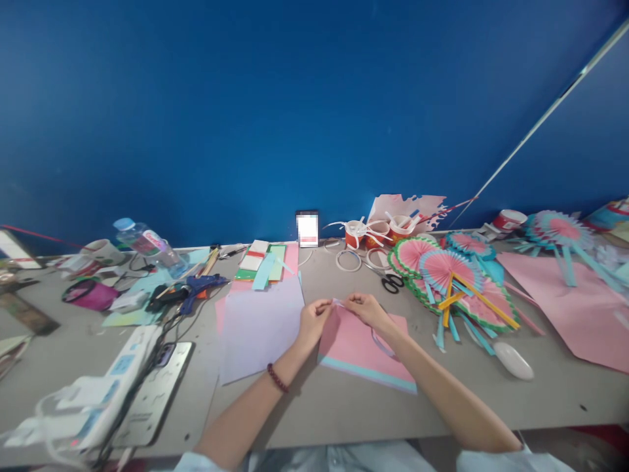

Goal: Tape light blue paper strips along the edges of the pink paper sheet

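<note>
My left hand (315, 318) and my right hand (367, 311) are close together, fingertips pinched. Between them runs a narrow pale lavender paper strip (338, 303), partly covered by my fingers. A loose length hangs below my right hand. Underneath lies a pink sheet of paper (361, 351) with a light blue edge at its near side. To the left of my left hand is a larger lavender sheet (260, 331), with pink paper showing behind it. Black-handled scissors (393, 283) rest beyond my right hand.
Pink and blue pleated paper fans (452, 269) and a white mouse (514, 360) are on the right. Leftward are a blue glue gun (201, 288), a phone (154, 396), a power strip (120, 373) and a tilted bottle (150, 242). Red cups (354, 235) stand by the blue wall.
</note>
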`<state>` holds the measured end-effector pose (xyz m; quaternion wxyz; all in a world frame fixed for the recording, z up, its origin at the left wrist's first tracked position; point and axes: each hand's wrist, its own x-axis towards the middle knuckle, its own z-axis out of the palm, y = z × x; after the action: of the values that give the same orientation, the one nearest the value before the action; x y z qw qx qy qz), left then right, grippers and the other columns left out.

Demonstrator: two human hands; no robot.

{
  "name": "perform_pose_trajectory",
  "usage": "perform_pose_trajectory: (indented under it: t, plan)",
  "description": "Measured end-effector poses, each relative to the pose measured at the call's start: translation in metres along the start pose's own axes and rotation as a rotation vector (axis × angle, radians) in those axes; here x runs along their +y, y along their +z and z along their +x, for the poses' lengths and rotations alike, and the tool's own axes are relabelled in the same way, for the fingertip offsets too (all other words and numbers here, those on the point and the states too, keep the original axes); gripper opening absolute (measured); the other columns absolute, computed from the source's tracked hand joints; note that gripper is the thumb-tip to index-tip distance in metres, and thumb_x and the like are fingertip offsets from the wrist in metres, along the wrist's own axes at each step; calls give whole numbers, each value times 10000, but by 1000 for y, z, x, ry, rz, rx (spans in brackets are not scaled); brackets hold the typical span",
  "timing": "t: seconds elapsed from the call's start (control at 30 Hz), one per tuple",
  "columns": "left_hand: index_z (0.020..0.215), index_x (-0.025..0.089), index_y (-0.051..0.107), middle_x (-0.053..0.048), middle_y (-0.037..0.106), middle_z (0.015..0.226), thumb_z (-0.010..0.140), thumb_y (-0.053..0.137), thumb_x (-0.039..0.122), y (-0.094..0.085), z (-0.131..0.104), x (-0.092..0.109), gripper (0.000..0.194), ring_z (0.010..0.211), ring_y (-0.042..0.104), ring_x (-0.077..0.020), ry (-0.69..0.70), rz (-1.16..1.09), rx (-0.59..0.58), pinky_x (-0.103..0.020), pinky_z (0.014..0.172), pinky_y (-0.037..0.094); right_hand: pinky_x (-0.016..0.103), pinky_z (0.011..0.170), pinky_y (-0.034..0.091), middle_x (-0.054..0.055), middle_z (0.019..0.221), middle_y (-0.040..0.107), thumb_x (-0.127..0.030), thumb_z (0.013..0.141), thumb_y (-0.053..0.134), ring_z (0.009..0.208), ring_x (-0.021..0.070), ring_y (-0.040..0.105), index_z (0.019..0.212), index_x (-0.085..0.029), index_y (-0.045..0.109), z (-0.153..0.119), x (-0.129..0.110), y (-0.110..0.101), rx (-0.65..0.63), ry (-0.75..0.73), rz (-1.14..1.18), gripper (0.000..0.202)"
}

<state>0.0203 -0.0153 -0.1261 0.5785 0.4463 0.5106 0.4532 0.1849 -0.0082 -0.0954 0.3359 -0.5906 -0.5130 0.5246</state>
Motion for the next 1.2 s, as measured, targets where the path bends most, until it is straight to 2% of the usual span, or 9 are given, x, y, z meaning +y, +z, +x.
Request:
perform_pose_trajectory:
  t: [0.43,1.2]
  plan:
    - [838,115,709,-122,736,806,607,760,413,2,-1,5,380,729,679,-230,0,-5,23,-296,668,496,232,439,184,-78,446,367,-557,622,629,429,64,272,649,-160,569,-4,-5,-1,-17,21,18,403]
    - [787,135,720,-110,735,823,670,707,417,2,-1,5,305,772,673,-236,40,49,31,-305,710,495,221,413,157,-91,429,353,-531,619,629,406,56,259,647,-172,544,4,2,-1,-26,55,12,370]
